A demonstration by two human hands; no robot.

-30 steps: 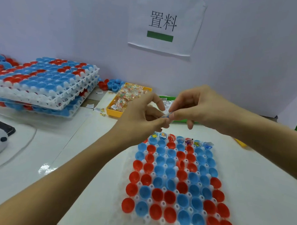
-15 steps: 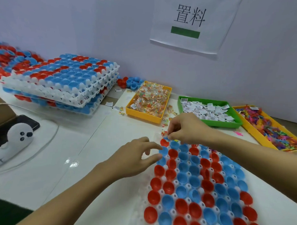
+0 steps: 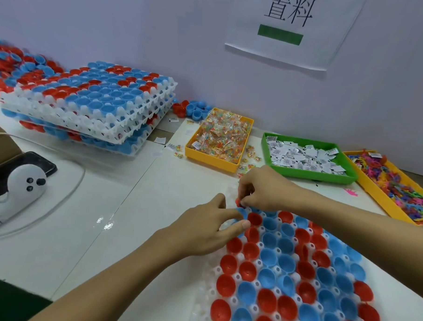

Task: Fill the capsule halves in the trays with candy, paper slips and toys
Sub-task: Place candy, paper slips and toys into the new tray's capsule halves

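A white tray (image 3: 203,293) of red and blue capsule halves (image 3: 269,257) lies at the lower right. My left hand (image 3: 207,229) pinches a blue half (image 3: 242,214) at the tray's far left corner between finger and thumb. Just beyond it my right hand (image 3: 265,189) points its curled, pinched fingertips down onto that corner; the small item they pinch is hidden. Behind stand a yellow tray (image 3: 205,158) of wrapped candy (image 3: 223,136), a green tray (image 3: 311,177) of white paper slips (image 3: 302,157) and a yellow tray (image 3: 376,191) of coloured toys (image 3: 396,183).
A stack of white trays filled with capsule halves (image 3: 91,106) stands at the back left, with loose halves (image 3: 13,64) piled behind it and some (image 3: 195,110) by the wall. A white controller (image 3: 22,188) and a phone (image 3: 39,162) lie at the left. Stray candies (image 3: 250,154) dot the table.
Both hands came down from in front of me to the tray's far left corner. The left hand moved forward onto the blue half; the view shifted left and closer.
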